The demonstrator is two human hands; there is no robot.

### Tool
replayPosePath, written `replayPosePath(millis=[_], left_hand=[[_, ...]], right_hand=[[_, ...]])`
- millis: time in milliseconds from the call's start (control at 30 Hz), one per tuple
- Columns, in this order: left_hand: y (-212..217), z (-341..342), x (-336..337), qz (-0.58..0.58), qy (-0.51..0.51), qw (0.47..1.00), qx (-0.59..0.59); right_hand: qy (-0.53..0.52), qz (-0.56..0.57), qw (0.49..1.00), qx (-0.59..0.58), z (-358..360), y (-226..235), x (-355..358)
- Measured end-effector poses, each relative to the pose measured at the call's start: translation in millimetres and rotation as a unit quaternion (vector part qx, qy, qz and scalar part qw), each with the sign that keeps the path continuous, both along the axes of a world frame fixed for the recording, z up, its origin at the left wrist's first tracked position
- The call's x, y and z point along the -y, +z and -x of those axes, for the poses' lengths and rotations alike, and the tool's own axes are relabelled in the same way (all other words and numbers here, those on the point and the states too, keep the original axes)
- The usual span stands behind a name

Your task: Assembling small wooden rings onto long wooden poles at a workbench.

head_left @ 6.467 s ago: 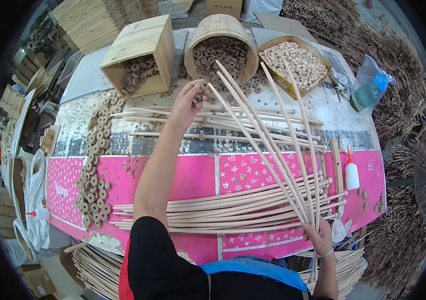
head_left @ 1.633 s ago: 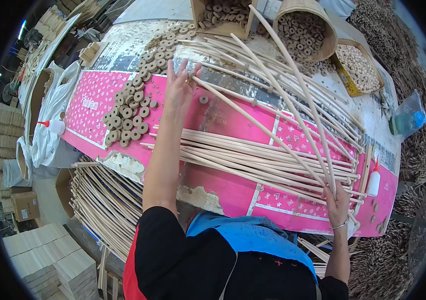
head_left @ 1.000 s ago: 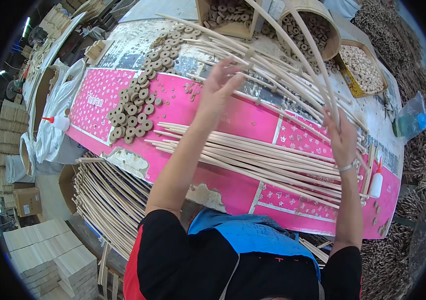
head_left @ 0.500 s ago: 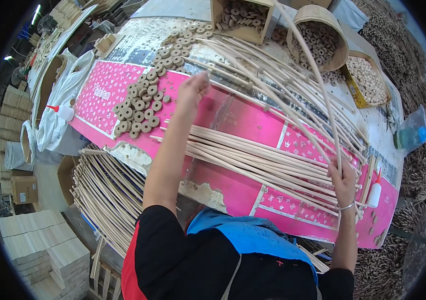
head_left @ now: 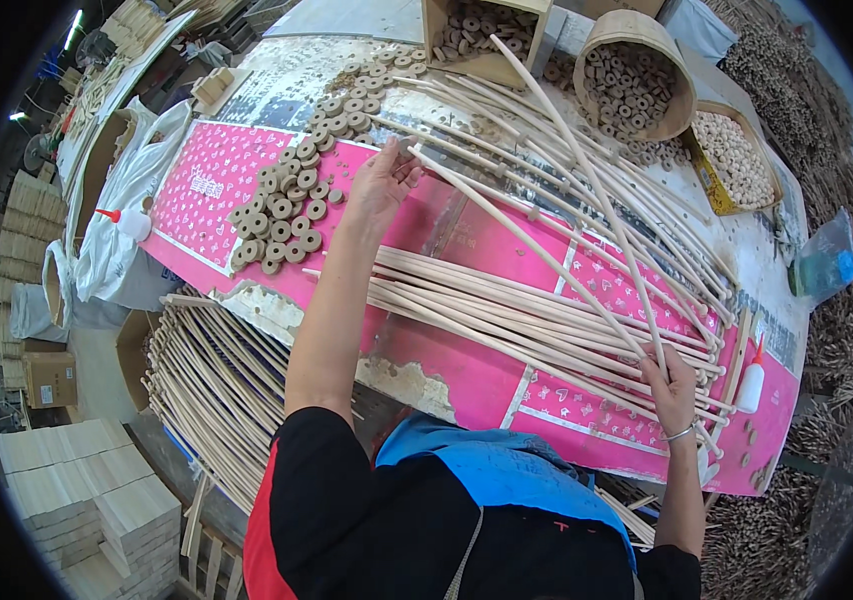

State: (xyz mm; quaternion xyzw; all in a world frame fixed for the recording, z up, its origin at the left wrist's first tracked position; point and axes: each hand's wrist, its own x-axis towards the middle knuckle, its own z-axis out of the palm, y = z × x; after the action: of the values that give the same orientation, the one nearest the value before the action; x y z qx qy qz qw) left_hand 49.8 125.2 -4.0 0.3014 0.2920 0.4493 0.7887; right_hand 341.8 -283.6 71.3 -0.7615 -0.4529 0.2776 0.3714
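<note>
My right hand (head_left: 671, 388), wearing a bracelet, is closed around the lower ends of two long, pale wooden sticks (head_left: 587, 165). They fan out toward the far side, and the end of the left one lies just beside the fingertips of my left hand (head_left: 384, 183). That hand is over the pink sheet with its fingers apart and nothing seen in it. Between my arms lies a bundle of similar sticks (head_left: 507, 300). Just left of my left hand are many small wooden rings (head_left: 282, 215), heaped and scattered.
More sticks with rings on them (head_left: 547, 150) lie across the far side. Behind them stand a wooden box (head_left: 487, 68), a round tub (head_left: 685, 95) of rings and a tray (head_left: 717, 190) of small pale pieces. White bottles (head_left: 750, 388) (head_left: 130, 224) stand at both sides.
Both held sticks have swung left and down, and my right hand has shifted slightly left and toward me. My left hand has gone from closed fingers to spread ones, almost in place.
</note>
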Motion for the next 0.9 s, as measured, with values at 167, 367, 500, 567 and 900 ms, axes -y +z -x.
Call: replayPosePath(millis=[167, 367, 500, 567, 900], left_hand=[[6.2, -6.0, 8.1, -0.101, 0.068, 0.99, -0.073], [-1.7, -7.3, 2.0, -0.369, 0.187, 0.854, -0.315], [6.0, -14.7, 9.6, -0.396, 0.198, 0.824, -0.352], [7.1, -13.8, 10.5, -0.395, 0.203, 0.817, -0.368], [19.9, -31.6, 30.4, -0.388, 0.193, 0.822, -0.37]], right_hand=[[-0.006, -0.017, 1.0, -0.013, 2.2, -1.1, -4.0], [0.003, -0.004, 1.0, 0.003, 4.6, -1.6, -6.6], [-0.009, 0.0, 1.0, 0.012, 5.6, -4.8, -6.8], [-0.01, 0.001, 0.999, 0.031, 10.5, -1.1, -8.8], [-0.006, -0.014, 0.995, 0.097, 30.3, 6.3, -27.6]])
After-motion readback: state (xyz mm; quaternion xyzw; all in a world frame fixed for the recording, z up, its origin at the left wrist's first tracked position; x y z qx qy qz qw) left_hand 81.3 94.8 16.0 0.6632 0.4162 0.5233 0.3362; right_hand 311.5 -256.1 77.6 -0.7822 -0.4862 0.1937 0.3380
